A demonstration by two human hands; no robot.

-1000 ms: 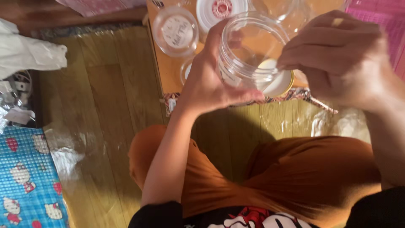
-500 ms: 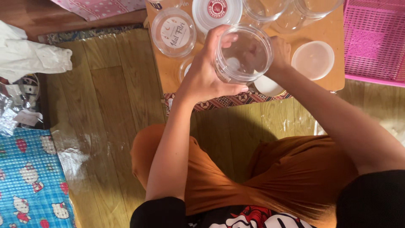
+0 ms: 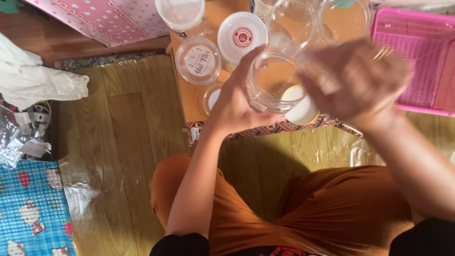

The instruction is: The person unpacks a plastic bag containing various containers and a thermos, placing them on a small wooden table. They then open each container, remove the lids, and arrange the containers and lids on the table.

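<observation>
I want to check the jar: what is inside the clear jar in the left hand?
The jar looks empty; the orange table shows through. The blurred right hand covers its right side, so that part is unseen.

We see our own arms bare from the short black sleeves down, with no watch, ring or bracelet on the left hand (image 3: 232, 104) or the right hand (image 3: 360, 83), which is blurred. Our black top carries a red print at its chest edge. Loose burnt-orange trousers (image 3: 303, 213) cover our folded legs, the cloth creased into soft folds.
</observation>
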